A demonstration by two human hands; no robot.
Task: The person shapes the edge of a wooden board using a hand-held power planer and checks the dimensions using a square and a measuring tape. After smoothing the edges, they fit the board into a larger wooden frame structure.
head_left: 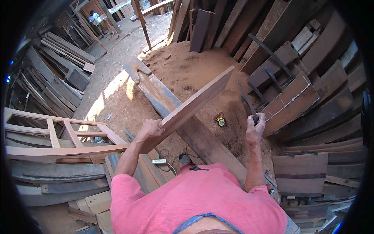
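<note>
My left hand (151, 130) is closed round the near end of a flat wooden board (196, 100), which tilts up and away to the right. That board passes above a long, worn plank bench (210, 146) running diagonally in front of me. On the right, my raised right hand (255, 126) is wrapped round a narrow, dark, long tool (247, 102) that points away from me; its exact kind does not show. A yellow-and-black round object, like a tape measure (221, 121), lies on the sawdust between my hands.
Brown sawdust (187, 64) covers the ground beyond the bench. Dark clamps (272, 56) sit by stacked boards (296, 97) at right. A slatted wooden frame (58, 132) stands at left. A white power strip (159, 161) with cables lies near me. Far left, another person (94, 18) stands.
</note>
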